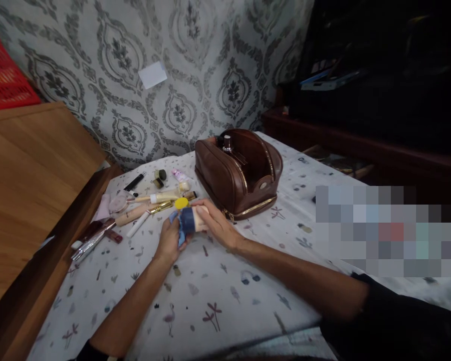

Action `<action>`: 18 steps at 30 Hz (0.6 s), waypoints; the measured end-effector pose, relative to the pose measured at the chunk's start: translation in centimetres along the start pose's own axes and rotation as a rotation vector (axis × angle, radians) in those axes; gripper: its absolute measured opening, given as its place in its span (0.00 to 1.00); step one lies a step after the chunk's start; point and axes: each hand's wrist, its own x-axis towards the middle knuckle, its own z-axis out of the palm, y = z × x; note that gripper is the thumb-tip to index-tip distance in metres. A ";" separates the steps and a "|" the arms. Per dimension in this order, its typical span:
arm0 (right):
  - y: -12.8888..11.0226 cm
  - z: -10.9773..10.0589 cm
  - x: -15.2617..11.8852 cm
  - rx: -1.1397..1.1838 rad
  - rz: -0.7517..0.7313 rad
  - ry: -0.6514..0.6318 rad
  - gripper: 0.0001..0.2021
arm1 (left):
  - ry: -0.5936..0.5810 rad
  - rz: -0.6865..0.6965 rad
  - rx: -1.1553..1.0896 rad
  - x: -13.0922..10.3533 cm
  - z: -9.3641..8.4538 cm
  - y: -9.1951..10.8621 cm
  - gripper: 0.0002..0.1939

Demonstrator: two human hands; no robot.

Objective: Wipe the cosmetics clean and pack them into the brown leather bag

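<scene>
Above the front middle of the table, my right hand (pixel 221 228) is closed round the pale end of a cosmetic container with a dark blue band (pixel 188 220), which lies on its side. My left hand (pixel 167 241) grips a light blue cloth (pixel 181 236) at the container's dark blue end, and the cloth touches it. Part of the container is hidden by my fingers. Just beyond it shows a round yellow lid or disc (pixel 181 203). Close behind my right hand stands an unzipped brown leather toiletry bag (pixel 220 173), a silver-capped bottle (pixel 227 144) inside.
Several cosmetics lie to the left, including a white pen-like tube (pixel 138 224), a beige tube (pixel 133 214) and a silver tube (pixel 92 244). A wooden panel (pixel 33 185) borders the left side. The tablecloth (pixel 195 311) is patterned. A red basket (pixel 7 75) stands upper left.
</scene>
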 end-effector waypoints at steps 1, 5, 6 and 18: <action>0.2 0.1 0.2 0.092 0.057 0.031 0.21 | 0.002 0.048 0.033 0.0 -0.1 0.1 0.16; 0.6 0.4 1.0 0.463 0.276 0.119 0.24 | -0.015 0.258 0.177 -0.4 -1.2 0.9 0.22; 0.7 0.5 1.1 0.519 0.317 0.126 0.25 | -0.071 0.325 0.230 -0.6 -1.5 1.1 0.28; 0.6 -0.4 0.4 0.041 0.119 -0.003 0.25 | -0.240 0.490 0.455 -0.9 -1.9 1.3 0.25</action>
